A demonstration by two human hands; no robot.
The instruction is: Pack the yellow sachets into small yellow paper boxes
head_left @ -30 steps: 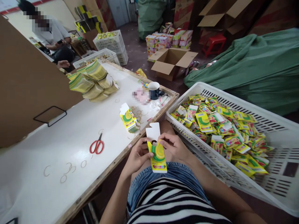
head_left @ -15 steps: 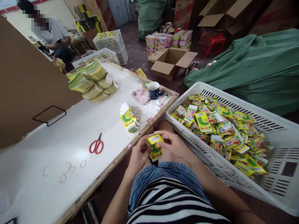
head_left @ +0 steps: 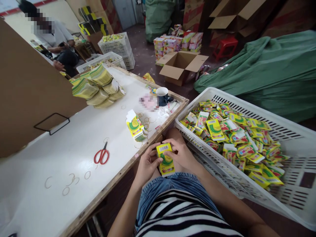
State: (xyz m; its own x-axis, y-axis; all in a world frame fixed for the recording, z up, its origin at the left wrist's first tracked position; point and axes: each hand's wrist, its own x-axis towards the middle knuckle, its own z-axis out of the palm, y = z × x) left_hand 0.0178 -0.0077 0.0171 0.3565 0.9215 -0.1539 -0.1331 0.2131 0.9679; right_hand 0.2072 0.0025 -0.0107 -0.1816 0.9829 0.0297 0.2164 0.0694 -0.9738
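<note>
Over my lap, a small yellow and green carton (head_left: 166, 160) with a barcode faces me. My left hand (head_left: 147, 164) pinches its left side, thumb on the front. My right hand (head_left: 183, 154) grips the right side, with its thumb near the barcode. On the table edge just beyond stands a short stack of similar flat cartons (head_left: 135, 126). To my right, a white plastic crate (head_left: 293, 144) holds a heap of yellow cartons (head_left: 229, 131).
Red-handled scissors (head_left: 101, 155) and loose rubber bands (head_left: 66, 191) lie on the white table (head_left: 81, 164). Bundled cartons (head_left: 98, 85), a dark mug (head_left: 162, 97) and a brown board (head_left: 32, 85) stand there too. Beyond are an open cardboard box (head_left: 181, 67) and a seated person (head_left: 55, 39).
The carton in my hands has turned flatter toward me, showing more of its front. Across the table, a hand beside the board no longer shows the yellow carton it held.
</note>
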